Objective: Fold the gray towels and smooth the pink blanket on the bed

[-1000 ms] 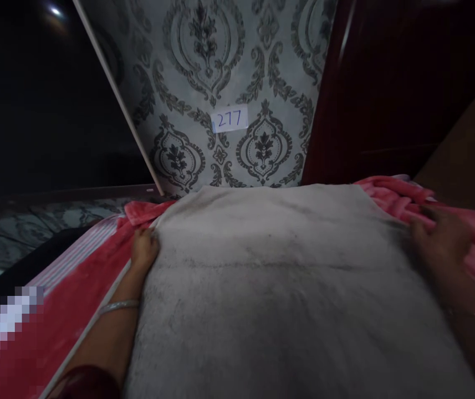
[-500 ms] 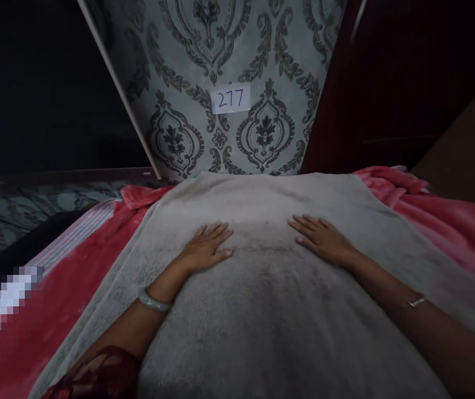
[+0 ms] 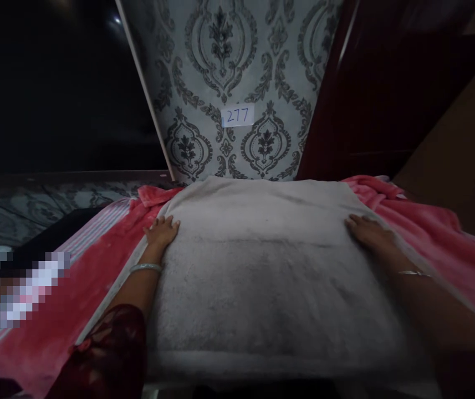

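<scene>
A large grey towel [image 3: 262, 277] lies spread flat over a pink blanket [image 3: 75, 288] on a bed. My left hand [image 3: 161, 231] rests palm down on the towel's left edge, fingers stretched out. At the right edge my right hand [image 3: 370, 233] also lies flat with its fingers extended. Neither hand holds anything. A bangle sits on each wrist.
A wall with grey damask wallpaper [image 3: 237, 66] stands behind the bed, with a white label reading 277 [image 3: 238, 116] on it. Dark wooden furniture [image 3: 387, 100] rises at the right. A striped sheet [image 3: 91, 233] shows at the left beside a dark area.
Both hands slid outward from the middle of the towel to its left and right edges. The camera view shifted slightly.
</scene>
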{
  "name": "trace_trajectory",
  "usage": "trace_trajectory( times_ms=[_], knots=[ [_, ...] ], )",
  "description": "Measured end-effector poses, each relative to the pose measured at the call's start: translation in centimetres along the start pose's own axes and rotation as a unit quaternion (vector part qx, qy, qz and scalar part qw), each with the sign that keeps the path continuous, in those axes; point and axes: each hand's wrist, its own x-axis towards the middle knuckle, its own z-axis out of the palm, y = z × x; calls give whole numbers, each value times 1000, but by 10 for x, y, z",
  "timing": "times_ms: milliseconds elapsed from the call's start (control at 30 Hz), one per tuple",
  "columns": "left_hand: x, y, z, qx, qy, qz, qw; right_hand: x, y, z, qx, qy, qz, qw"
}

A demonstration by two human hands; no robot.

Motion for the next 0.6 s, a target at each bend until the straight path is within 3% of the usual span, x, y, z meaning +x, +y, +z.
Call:
trace_trajectory(
  times_ms=[67, 167, 233, 300, 333, 400, 467, 533, 600],
  knots=[
    [2, 20, -1, -3, -7, 20, 1000, -21, -37, -2, -7, 33, -71, 997],
    [-2, 70, 8, -12, -31, 72, 997, -69, -108, 13, -18, 79, -263, 961],
    [-14, 110, 21, -32, -80, 147, 985, -106, -153, 31, -15, 47, -358, 932],
    [-30, 143, 36, -47, -117, 236, 964, -136, -183, 47, -14, 15, -393, 919],
    [-37, 154, 42, -43, -108, 253, 960, -145, -190, 53, -12, 10, -400, 916],
    [-48, 163, 49, -30, -86, 267, 959, -149, -189, 57, -9, 5, -403, 915],
    [-49, 155, 49, -16, -79, 255, 964, -137, -168, 51, -13, 4, -386, 923],
    [-45, 134, 42, -5, -83, 216, 973, -117, -128, 39, -32, 1, -330, 944],
    [-40, 105, 30, -10, -51, 155, 987, -98, -75, 26, -60, -3, -239, 969]
  ],
)
